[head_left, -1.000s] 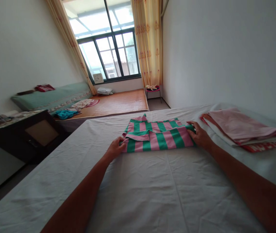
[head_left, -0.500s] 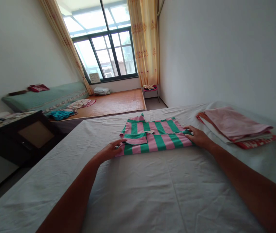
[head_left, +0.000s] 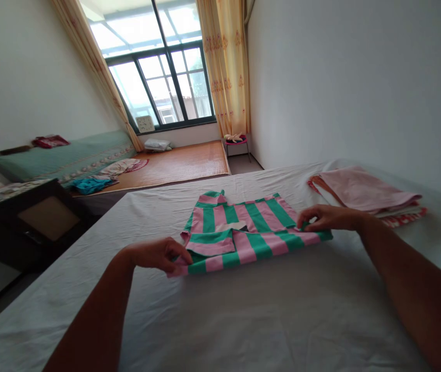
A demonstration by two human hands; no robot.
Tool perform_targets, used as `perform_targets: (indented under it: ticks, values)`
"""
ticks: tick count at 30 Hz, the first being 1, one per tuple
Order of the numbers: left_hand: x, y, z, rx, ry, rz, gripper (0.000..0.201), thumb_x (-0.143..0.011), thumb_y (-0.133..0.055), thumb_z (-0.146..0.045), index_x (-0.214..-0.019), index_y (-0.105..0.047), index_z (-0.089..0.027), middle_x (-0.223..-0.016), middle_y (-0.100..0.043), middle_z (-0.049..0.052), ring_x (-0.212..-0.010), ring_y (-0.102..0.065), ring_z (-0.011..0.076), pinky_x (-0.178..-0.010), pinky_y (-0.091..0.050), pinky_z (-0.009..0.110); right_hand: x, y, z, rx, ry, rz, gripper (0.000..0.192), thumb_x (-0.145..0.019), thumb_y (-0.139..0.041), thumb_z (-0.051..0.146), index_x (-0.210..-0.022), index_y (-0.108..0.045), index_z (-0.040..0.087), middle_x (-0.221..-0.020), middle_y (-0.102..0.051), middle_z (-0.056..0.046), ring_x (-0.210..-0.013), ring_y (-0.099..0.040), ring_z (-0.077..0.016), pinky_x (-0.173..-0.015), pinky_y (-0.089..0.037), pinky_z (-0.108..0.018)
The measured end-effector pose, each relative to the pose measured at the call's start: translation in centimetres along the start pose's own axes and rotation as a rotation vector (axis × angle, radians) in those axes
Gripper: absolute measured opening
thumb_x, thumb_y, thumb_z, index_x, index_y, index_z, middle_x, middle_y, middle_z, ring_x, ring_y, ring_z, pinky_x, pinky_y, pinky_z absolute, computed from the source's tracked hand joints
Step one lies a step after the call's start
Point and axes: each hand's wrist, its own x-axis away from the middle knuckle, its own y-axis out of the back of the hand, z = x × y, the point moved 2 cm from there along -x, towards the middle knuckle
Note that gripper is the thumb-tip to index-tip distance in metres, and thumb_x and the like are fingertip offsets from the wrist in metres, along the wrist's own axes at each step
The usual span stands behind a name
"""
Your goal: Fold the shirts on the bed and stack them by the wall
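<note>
Folding mid-way: left hand [head_left: 157, 254] & right hand [head_left: 323, 218] pinch near corners of part-folded striped shirt [head_left: 243, 231], centre frame; final fold pending.

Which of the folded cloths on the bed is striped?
The pink-and-green striped garment pinched between both hands; the folded stack on the right is plain pink.

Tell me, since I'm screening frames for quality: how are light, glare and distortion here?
Head view: the window is blown out, backlighting the room; wide-angle stretch bends walls and forearms at the edges; the striped shirt, pinched by left hand and right hand, stays sharp.
</note>
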Motion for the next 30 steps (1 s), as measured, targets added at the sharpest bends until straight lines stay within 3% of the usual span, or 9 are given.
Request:
perform_targets:
  ticks: [2, 4, 8, 12, 16, 19, 22, 26, 30]
  values:
    - [0.3, -0.1, -0.2, 0.049, 0.064, 0.05, 0.046, -0.07, -0.067, -0.053, -0.103, -0.071, -0.021, -0.065, -0.064, 0.0, -0.053, -0.054, 0.0121, -0.05, -0.042, 0.021, 0.4, 0.2, -0.1, 0.089, -0.109, 0.006, 0.045, -0.07, -0.058, 0.063, -0.078, -0.072, 0.022, -0.06, -0.065, -0.002, -0.049, -0.056, -0.0136, -0.049, -0.043, -0.024]
    - [0.2, 0.1, -0.4, 0.044, 0.104, -0.042, 0.044, -0.076, -0.059, -0.059, -0.086, -0.073, -0.018, -0.059, -0.063, 0.001, -0.047, -0.052, 0.0115, -0.046, -0.04, 0.021, 0.0, 0.3, 0.6, 0.226, -0.137, -0.07, 0.04, -0.078, -0.053, 0.058, -0.075, -0.071, 0.023, -0.058, -0.065, -0.002, -0.046, -0.056, -0.0132, -0.049, -0.042, -0.024]
    - [-1.2, 0.2, -1.9, -0.144, 0.004, -0.36, 0.047, -0.081, -0.053, -0.058, -0.064, -0.068, -0.017, -0.046, -0.05, -0.002, -0.044, -0.042, 0.0094, -0.044, -0.031, 0.02, -1.7, -1.9, 4.9, 0.352, 0.148, -0.316, 0.029, -0.086, -0.049, 0.042, -0.09, -0.071, 0.025, -0.082, -0.072, -0.004, -0.073, -0.064, -0.0186, -0.07, -0.048, -0.029]
    - [-3.9, -1.7, -3.8, -0.188, -0.231, -0.525, 0.034, -0.083, -0.054, -0.047, -0.078, -0.072, -0.019, -0.07, -0.065, 0.002, -0.066, -0.053, 0.0142, -0.062, -0.04, 0.022, -2.6, -7.5, 8.3, 0.312, 0.487, -0.121, 0.032, -0.09, -0.047, 0.039, -0.115, -0.065, 0.03, -0.117, -0.067, -0.003, -0.11, -0.057, -0.0211, -0.097, -0.042, -0.035]
    - [-6.1, -3.5, -3.3, -0.173, -0.281, -0.401, 0.029, -0.08, -0.058, -0.041, -0.095, -0.073, -0.021, -0.085, -0.069, 0.003, -0.073, -0.057, 0.0167, -0.066, -0.042, 0.023, -3.1, -10.1, 6.5, 0.427, 0.457, -0.073, 0.047, -0.092, -0.043, 0.047, -0.137, -0.046, 0.035, -0.142, -0.048, 0.001, -0.135, -0.036, -0.0224, -0.113, -0.024, -0.044]
    - [-6.1, -3.0, -1.6, -0.108, -0.269, -0.322, 0.034, -0.08, -0.058, -0.043, -0.098, -0.072, -0.019, -0.078, -0.068, 0.002, -0.068, -0.056, 0.0149, -0.06, -0.041, 0.022, -3.7, -9.0, 3.3, 0.5, 0.312, -0.131, 0.048, -0.093, -0.037, 0.049, -0.139, -0.042, 0.035, -0.146, -0.041, 0.002, -0.138, -0.031, -0.0226, -0.114, -0.022, -0.046]
    - [-5.8, -0.8, 0.5, -0.001, -0.211, -0.37, 0.036, -0.08, -0.056, -0.044, -0.094, -0.073, -0.016, -0.073, -0.067, 0.002, -0.064, -0.056, 0.0142, -0.057, -0.041, 0.021, -4.6, -6.6, 1.0, 0.524, 0.186, -0.192, 0.047, -0.09, -0.042, 0.047, -0.134, -0.05, 0.031, -0.143, -0.047, -0.002, -0.133, -0.039, -0.0262, -0.108, -0.03, -0.05]
    - [-6.7, 3.4, 3.5, 0.039, -0.041, -0.674, 0.028, -0.072, -0.059, -0.036, -0.083, -0.072, -0.014, -0.07, -0.068, 0.003, -0.064, -0.058, 0.0163, -0.057, -0.042, 0.023, -7.0, -3.3, -0.4, 0.507, 0.154, -0.232, 0.035, -0.083, -0.051, 0.037, -0.111, -0.067, 0.024, -0.12, -0.065, -0.009, -0.115, -0.056, -0.0271, -0.1, -0.041, -0.045]
    - [-9.5, 6.9, 5.7, 0.09, 0.049, -0.911, 0.025, -0.066, -0.064, -0.031, -0.083, -0.07, -0.014, -0.085, -0.071, 0.006, -0.083, -0.062, 0.0212, -0.07, -0.045, 0.025, -10.6, -1.5, -1.3, 0.485, 0.143, -0.334, 0.038, -0.079, -0.051, 0.03, -0.113, -0.065, 0.021, -0.118, -0.066, -0.01, -0.114, -0.058, -0.0263, -0.102, -0.041, -0.043]
